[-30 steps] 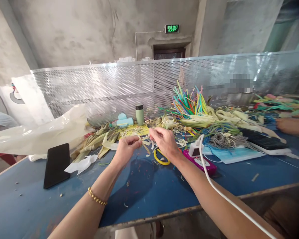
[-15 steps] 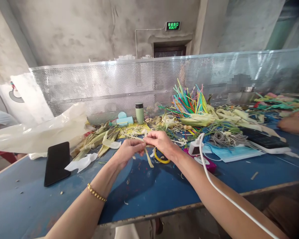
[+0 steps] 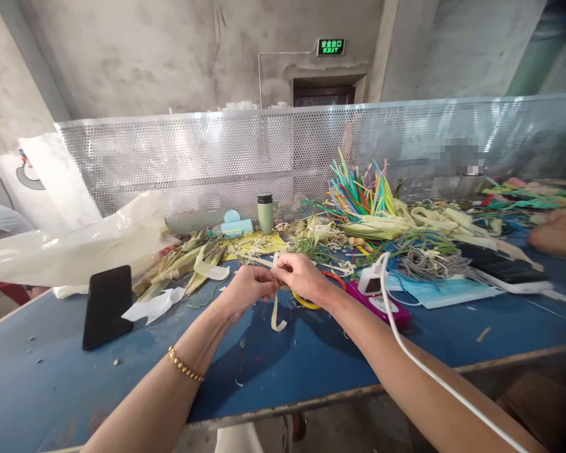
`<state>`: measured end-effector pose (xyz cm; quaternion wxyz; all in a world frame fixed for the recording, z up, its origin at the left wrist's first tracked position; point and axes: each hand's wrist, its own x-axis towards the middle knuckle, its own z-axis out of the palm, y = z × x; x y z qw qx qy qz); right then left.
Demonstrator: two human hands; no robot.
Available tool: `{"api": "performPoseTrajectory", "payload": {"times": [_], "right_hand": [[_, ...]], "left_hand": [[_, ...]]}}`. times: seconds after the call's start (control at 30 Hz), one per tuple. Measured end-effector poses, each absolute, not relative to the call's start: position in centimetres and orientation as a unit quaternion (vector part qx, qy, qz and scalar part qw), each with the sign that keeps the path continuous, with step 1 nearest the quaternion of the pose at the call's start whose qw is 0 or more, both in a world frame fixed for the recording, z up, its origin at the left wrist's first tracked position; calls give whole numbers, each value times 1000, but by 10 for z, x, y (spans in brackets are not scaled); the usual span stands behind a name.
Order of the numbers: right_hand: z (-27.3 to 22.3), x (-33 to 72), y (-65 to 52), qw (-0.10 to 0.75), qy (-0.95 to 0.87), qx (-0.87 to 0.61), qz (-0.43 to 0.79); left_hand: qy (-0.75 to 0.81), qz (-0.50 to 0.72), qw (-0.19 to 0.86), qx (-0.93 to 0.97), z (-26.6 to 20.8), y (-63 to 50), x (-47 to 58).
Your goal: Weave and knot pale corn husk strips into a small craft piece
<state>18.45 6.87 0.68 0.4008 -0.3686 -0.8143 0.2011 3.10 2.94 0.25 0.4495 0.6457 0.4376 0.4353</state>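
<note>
On my remote feed I've L hand (image 3: 251, 289) and R hand (image 3: 299, 275) meeting over the bench (image 3: 321, 371), fingers narrow on a pale strip (image 3: 275, 314), tail hanging left of the yellow ring (image 3: 305, 301); prob. mid-working it, so next move calls for steady two-handed pinch.
</note>
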Motion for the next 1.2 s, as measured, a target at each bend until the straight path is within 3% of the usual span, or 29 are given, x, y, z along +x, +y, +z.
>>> {"api": "performPoseTrajectory", "payload": {"times": [0.3, 0.53, 0.73, 0.97, 1.13, 1.2], "right_hand": [[8, 186, 68, 386, -823, -372, 187], [12, 188, 71, 420, -794, -349, 268], [9, 189, 69, 366, -792, -321, 368], [4, 191, 75, 344, -806, -331, 350], [0, 183, 74, 321, -809, -334, 361], [2, 180, 71, 318, -795, -341, 388]], "left_hand": [[435, 426, 460, 646, 0, 28, 34], [375, 429, 518, 638, 7, 31, 20], [375, 458, 475, 651, 7, 34, 19], [450, 422, 329, 715, 4, 42, 16], [521, 338, 140, 772, 17, 31, 12], [547, 373, 63, 747, 24, 23, 9]]}}
